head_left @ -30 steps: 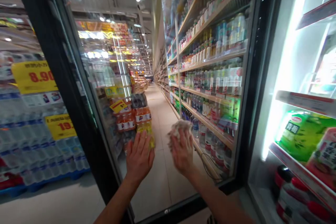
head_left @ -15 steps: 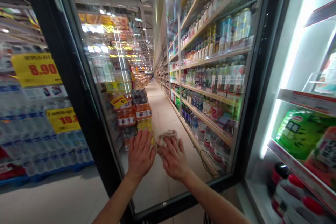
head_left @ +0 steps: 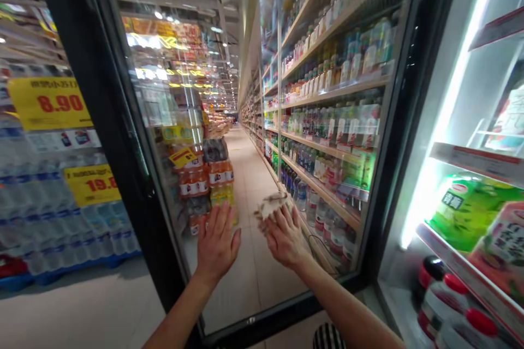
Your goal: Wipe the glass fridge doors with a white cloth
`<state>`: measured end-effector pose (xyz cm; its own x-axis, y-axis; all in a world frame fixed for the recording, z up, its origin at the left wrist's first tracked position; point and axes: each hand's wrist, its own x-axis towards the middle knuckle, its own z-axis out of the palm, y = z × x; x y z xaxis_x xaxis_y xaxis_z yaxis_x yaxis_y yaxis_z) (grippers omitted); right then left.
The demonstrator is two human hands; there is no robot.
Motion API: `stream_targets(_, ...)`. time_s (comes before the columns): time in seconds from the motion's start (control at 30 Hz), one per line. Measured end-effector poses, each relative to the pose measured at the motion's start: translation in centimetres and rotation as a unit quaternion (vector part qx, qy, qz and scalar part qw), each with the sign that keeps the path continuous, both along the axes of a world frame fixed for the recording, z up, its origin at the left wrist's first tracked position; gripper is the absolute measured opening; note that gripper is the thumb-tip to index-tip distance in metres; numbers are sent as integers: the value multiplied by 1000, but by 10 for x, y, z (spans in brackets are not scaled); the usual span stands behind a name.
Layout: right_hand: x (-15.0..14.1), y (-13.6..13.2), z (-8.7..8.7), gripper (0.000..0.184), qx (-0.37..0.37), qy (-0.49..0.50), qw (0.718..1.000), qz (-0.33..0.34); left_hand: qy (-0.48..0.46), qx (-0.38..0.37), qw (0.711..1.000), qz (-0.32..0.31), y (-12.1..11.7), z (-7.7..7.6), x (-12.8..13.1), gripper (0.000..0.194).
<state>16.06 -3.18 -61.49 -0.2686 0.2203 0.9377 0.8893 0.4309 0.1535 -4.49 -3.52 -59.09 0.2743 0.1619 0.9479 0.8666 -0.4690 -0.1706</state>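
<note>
My left hand [head_left: 216, 240] lies flat on the glass door [head_left: 241, 283], its fingers stretched out and nothing in them. To its right, my right hand [head_left: 284, 234] presses a crumpled, light patterned cloth [head_left: 273, 206] against the same pane. The cloth sticks out above and to the left of the fingers, and its lower part is hidden beneath them. A black frame [head_left: 118, 120] surrounds the glass, and shelves and an aisle show through or reflect in it.
A lit cooler at right holds a green bag [head_left: 466, 210], a pink pack [head_left: 499, 245] and red-capped jars [head_left: 444, 300] below. At left stand stacked water bottles [head_left: 90, 229] with yellow price signs [head_left: 49, 102]. A black-and-white checked thing [head_left: 328, 335] shows at the bottom.
My right hand and the cloth have slid right and slightly up across the glass, away from my left hand. My left hand stays nearly where it was.
</note>
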Motion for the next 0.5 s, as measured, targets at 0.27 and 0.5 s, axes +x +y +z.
stream_targets(0.27,56,25,51,47,71,275,951,-121,-10,5,1000,2,0,-1,3,64)
stream_targets(0.5,22,14,43,40,44,0,999,-13,-1,8,1000,2,0,0,2,65)
